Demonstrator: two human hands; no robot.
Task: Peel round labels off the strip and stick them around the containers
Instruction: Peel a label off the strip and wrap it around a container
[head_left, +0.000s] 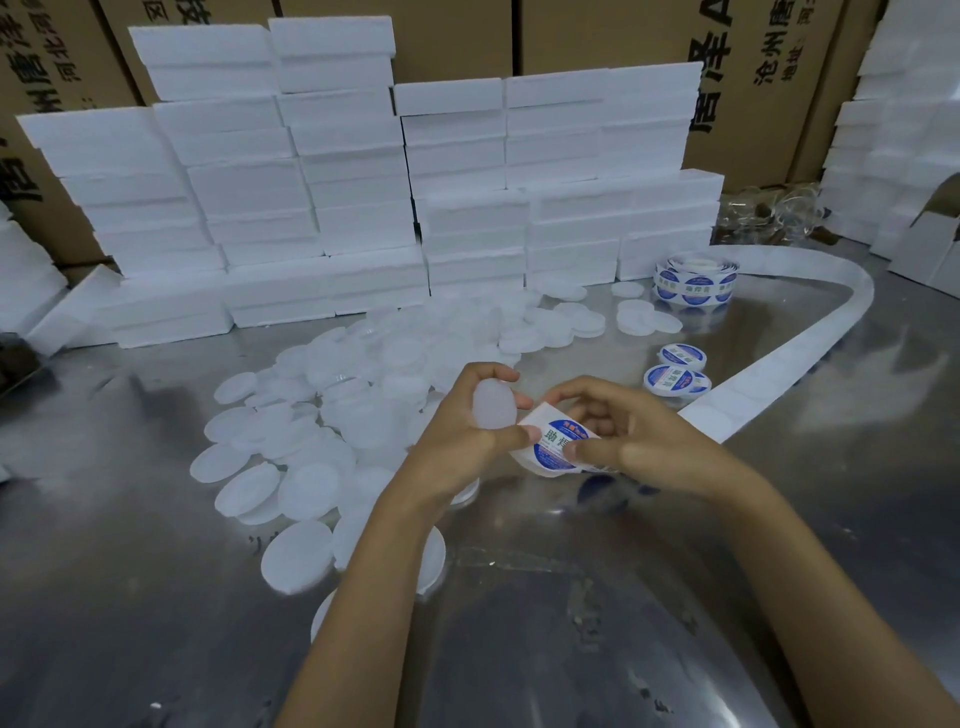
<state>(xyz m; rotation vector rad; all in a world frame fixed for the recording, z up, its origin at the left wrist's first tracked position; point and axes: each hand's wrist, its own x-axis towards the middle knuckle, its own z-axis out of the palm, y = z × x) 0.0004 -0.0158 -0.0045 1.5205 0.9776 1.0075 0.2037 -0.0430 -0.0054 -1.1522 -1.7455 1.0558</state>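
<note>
My left hand (470, 431) holds a small round translucent white container (493, 408) upright between fingers and thumb. My right hand (628, 436) pinches the label strip (553, 447), where a round blue and white label sits on white backing, right beside the container. My left thumb touches the strip's edge. The empty white backing (810, 338) trails away to the right and curves back to a label roll (696, 280). A heap of unlabelled white containers (332, 415) lies to the left of my hands.
Labelled containers (675, 371) sit just beyond my right hand. Stacks of white foam boxes (363, 182) wall off the back of the steel table (571, 597), with cardboard cartons (753, 78) behind. More foam boxes (904, 130) stand at the right.
</note>
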